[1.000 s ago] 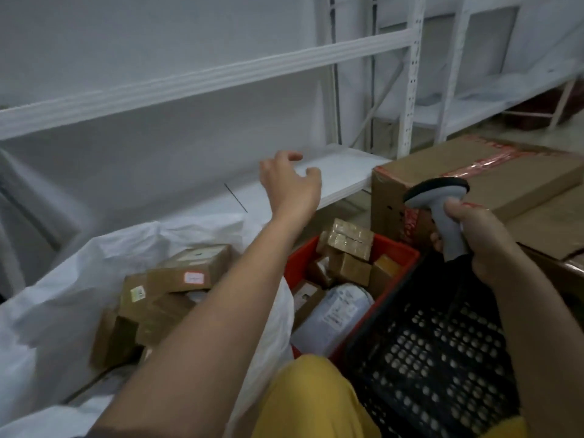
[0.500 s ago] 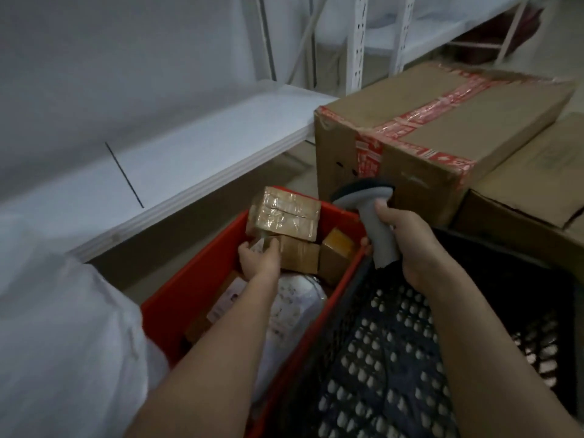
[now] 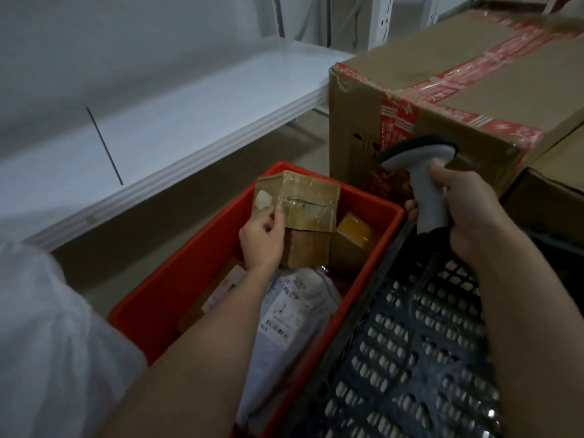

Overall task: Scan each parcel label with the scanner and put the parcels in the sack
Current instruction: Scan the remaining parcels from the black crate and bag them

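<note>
A red crate (image 3: 170,298) in the middle holds several parcels. My left hand (image 3: 264,240) reaches into it and grips the left end of a small taped cardboard parcel (image 3: 308,202), which sits on top of another brown box (image 3: 308,249). A white plastic mailer with a barcode label (image 3: 284,314) lies lower in the crate, and a small yellowish box (image 3: 354,230) is at its far right. My right hand (image 3: 474,222) holds the grey scanner (image 3: 425,184) by its handle, upright above the crate's right rim. The white sack (image 3: 47,343) fills the lower left.
A black perforated plastic crate (image 3: 420,358) stands right of the red one. A large cardboard box with red tape (image 3: 467,99) is behind the scanner, with another carton (image 3: 556,184) at the right edge. A white shelf board (image 3: 177,121) runs along the back left.
My left hand came back from the sack's side, reached into the red crate and took hold of the taped parcel. The view swung down and right; the scanner hand stayed in place.
</note>
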A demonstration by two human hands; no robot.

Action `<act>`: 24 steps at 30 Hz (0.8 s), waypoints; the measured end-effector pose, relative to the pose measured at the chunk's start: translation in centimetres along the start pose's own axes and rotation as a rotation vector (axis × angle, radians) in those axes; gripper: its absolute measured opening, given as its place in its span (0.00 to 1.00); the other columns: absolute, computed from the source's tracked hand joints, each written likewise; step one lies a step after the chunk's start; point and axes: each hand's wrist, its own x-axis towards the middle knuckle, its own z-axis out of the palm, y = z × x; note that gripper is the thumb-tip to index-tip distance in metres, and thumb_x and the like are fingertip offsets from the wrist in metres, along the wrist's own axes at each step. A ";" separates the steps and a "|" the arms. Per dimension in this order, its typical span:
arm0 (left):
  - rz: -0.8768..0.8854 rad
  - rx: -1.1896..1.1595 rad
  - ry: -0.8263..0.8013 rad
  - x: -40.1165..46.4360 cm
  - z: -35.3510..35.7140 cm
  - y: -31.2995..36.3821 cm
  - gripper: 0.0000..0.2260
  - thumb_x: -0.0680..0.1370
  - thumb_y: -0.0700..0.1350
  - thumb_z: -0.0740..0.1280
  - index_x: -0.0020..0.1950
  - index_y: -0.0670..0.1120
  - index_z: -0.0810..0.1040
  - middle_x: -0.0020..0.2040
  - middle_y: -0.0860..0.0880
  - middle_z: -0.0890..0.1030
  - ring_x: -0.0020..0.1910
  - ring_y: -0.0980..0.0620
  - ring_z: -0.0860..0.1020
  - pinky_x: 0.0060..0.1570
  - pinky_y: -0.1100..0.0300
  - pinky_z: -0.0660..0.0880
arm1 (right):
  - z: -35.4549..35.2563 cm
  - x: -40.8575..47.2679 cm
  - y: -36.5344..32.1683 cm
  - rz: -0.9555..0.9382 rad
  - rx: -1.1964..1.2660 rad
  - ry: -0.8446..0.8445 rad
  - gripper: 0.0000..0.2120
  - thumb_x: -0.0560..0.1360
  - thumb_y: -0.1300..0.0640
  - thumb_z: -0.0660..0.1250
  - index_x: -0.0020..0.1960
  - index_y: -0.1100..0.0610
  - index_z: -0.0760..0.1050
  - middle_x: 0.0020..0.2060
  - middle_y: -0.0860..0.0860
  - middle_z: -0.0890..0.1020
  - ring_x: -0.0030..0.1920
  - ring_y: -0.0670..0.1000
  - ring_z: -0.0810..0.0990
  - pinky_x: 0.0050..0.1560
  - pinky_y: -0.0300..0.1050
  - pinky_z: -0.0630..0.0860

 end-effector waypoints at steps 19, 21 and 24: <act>-0.002 0.287 -0.288 -0.6 -1.2 2.0 0.24 0.65 0.63 0.75 0.51 0.56 0.67 0.72 0.46 0.66 0.72 0.40 0.63 0.70 0.40 0.60 | -0.2 -2.0 -0.4 -0.019 -0.113 -0.077 0.22 0.83 0.46 0.59 0.71 0.59 0.67 0.46 0.56 0.80 0.35 0.51 0.79 0.36 0.44 0.77; 0.037 0.277 -0.251 -1.0 -1.0 1.9 0.27 0.64 0.55 0.79 0.52 0.54 0.64 0.63 0.50 0.68 0.64 0.45 0.69 0.65 0.42 0.67 | -0.2 -2.2 -0.4 -0.015 -0.095 -0.083 0.21 0.82 0.46 0.59 0.69 0.59 0.68 0.47 0.56 0.80 0.35 0.50 0.79 0.35 0.44 0.76; -0.077 0.099 -0.207 -1.7 -1.1 2.2 0.38 0.63 0.53 0.81 0.64 0.52 0.61 0.65 0.48 0.63 0.66 0.47 0.64 0.67 0.46 0.68 | -0.4 -2.5 -0.6 -0.013 -0.083 -0.091 0.19 0.82 0.46 0.59 0.65 0.59 0.69 0.47 0.56 0.79 0.36 0.51 0.79 0.38 0.45 0.76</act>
